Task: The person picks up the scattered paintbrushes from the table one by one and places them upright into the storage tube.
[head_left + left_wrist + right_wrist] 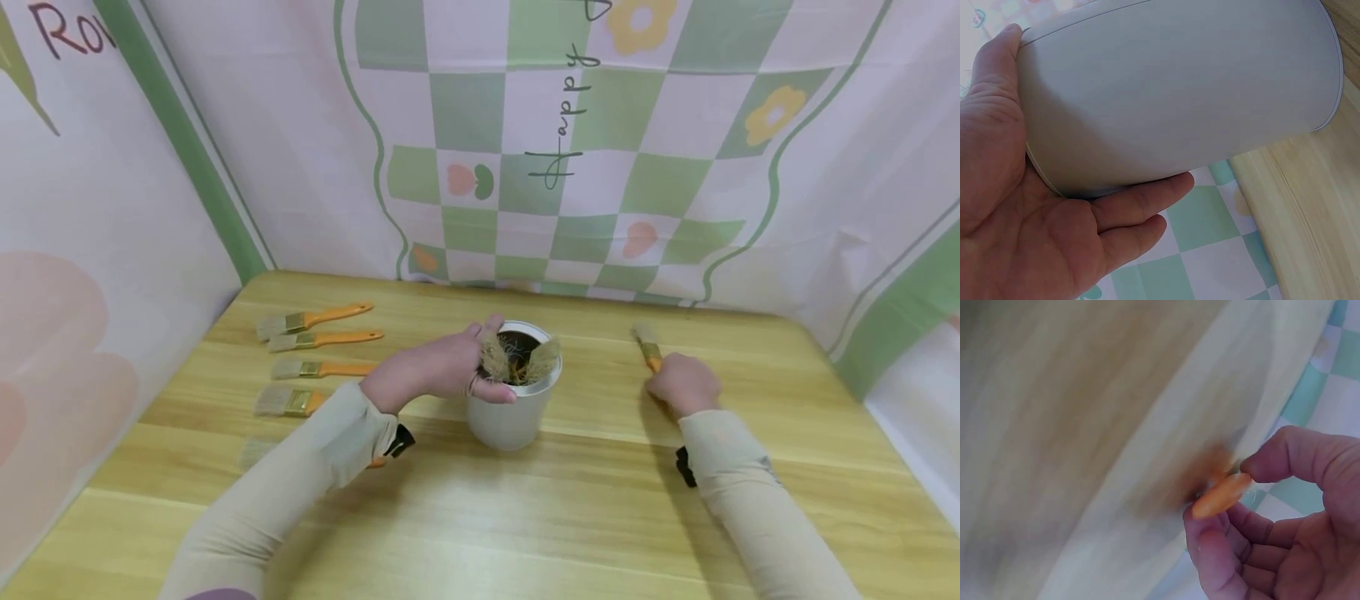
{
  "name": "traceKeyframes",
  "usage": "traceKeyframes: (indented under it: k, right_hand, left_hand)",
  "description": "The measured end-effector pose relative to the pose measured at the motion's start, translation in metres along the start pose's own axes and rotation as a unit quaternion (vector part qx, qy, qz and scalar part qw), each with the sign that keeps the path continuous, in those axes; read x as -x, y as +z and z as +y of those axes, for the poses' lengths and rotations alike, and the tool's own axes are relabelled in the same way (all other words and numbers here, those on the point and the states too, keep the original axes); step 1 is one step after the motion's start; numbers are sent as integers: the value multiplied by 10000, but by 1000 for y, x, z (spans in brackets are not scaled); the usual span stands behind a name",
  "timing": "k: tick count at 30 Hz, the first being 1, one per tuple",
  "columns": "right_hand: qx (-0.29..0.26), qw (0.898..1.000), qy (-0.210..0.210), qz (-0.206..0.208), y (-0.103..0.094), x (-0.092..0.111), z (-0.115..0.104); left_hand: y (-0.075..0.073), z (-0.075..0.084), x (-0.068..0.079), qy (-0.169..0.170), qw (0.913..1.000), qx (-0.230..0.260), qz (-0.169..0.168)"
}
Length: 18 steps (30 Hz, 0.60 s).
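A white round bucket point(508, 421) stands upright on the wooden table. Near its rim my left hand point(450, 367) grips it from the left; the left wrist view shows the thumb on one side and fingers point(1141, 203) along the other. Two pale bristle tufts point(542, 360) stick up out of the bucket, with orange parts below them inside. Over to the right, my right hand point(684, 383) pinches a paintbrush point(649, 346) by its orange handle point(1221, 497) between thumb and fingers. Its bristles point toward the back, low over the table.
Several orange-handled paintbrushes point(330, 339) lie in a column at the table's left, bristles facing left; my left forearm partly covers the nearer ones. A patterned cloth point(465, 108) hangs along the table's back edge, with more cloth at both sides.
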State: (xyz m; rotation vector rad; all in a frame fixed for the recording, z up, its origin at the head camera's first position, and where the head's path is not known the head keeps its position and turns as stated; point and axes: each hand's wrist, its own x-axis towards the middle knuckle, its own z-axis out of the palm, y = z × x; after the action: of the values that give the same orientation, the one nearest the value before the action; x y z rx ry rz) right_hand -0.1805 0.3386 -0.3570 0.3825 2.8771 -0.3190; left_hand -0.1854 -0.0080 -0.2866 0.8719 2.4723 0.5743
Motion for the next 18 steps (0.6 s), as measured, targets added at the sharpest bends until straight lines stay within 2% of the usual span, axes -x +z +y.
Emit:
traceKeyframes:
  k: [4, 8, 10, 14, 18]
  right_hand:
    - [-321, 9993, -187, 61, -4, 2, 6]
    - [-843, 9944, -329, 553, -11, 5, 4]
    - [-1323, 9873, -372, 792, -16, 5, 0]
    - [-2574, 9579, -509, 1164, -25, 6, -13]
    - [-3664, 9095, -567, 1878, -29, 10, -29]
  left_hand:
    - [1, 0, 0, -5, 10000, -28, 20]
    - [1, 0, 0, 29, 10000, 40, 21]
    - [1, -1, 0, 38, 10000, 78, 11]
    - [1, -2, 0, 51, 9999, 103, 17]
    - [1, -2, -1, 39, 9999, 119, -4]
